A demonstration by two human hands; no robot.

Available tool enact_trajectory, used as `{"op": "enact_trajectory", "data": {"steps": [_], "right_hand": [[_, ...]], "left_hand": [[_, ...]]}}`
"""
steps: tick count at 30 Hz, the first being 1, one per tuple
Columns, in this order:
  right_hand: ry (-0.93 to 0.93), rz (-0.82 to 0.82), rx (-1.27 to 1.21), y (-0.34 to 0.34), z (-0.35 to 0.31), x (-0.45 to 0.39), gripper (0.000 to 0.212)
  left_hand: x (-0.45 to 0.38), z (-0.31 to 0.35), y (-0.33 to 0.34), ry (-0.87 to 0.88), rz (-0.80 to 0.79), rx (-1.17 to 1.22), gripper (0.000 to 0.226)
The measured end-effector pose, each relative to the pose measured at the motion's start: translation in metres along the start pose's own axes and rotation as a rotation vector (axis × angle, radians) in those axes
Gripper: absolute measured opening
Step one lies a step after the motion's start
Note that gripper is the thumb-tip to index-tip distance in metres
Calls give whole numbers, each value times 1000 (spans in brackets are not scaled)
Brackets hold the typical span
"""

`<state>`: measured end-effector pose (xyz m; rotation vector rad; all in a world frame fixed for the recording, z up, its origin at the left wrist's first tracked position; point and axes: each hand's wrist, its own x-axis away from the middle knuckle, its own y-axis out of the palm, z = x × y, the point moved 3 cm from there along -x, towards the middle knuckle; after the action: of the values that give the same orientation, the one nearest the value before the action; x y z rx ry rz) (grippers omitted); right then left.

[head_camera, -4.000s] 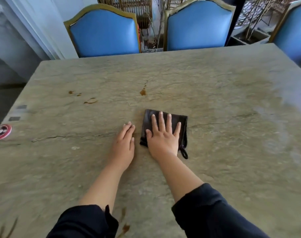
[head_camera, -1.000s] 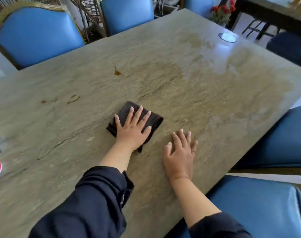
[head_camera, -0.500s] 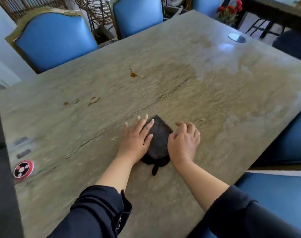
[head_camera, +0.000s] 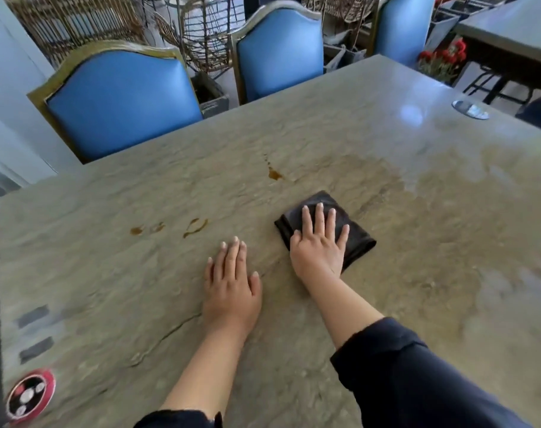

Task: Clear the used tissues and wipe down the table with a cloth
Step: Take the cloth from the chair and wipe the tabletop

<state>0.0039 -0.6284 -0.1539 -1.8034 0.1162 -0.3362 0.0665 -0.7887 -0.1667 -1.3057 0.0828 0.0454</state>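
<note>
A folded dark cloth (head_camera: 360, 239) lies on the stone table (head_camera: 108, 273), a little right of centre. My right hand (head_camera: 320, 245) lies flat on it, fingers spread, pressing it down. My left hand (head_camera: 232, 282) rests flat on the bare tabletop just left of the cloth and holds nothing. Brown stains show beyond the hands: one spot (head_camera: 275, 174) above the cloth and a ring-shaped mark (head_camera: 195, 227) with smaller drops (head_camera: 136, 231) to the left. No tissues are in view.
A darker wet patch (head_camera: 448, 205) spreads to the right of the cloth. A red and black round disc (head_camera: 30, 396) sits at the near left edge, a small shiny disc (head_camera: 470, 109) at the far right. Blue chairs (head_camera: 121, 100) (head_camera: 280, 47) stand along the far side.
One second ago my left hand pressed the cloth and my right lay on the table. Both met at the cloth, and now my right hand presses it while my left lies bare.
</note>
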Motion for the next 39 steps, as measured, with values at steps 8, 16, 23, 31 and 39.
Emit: {"op": "enact_trajectory", "data": {"steps": [8,16,23,31,39], "right_hand": [[-497,51,28,13,-32,1,56],[-30,47,20,-5,-37,-121,59],[-516,-61,64,2,-120,-150,54],[-304,-12,75,-15,-48,-191,54],[-687,-74,88,2,-110,-126,54]], "left_hand": [[-84,-12,-22,-13,143,260,54],[-115,-4,6,-23,58,-16,58],[-114,-11,14,-114,73,-95,68],[-111,-10,13,-134,107,-115,64],[-112,-8,7,-130,144,-144,63]]}}
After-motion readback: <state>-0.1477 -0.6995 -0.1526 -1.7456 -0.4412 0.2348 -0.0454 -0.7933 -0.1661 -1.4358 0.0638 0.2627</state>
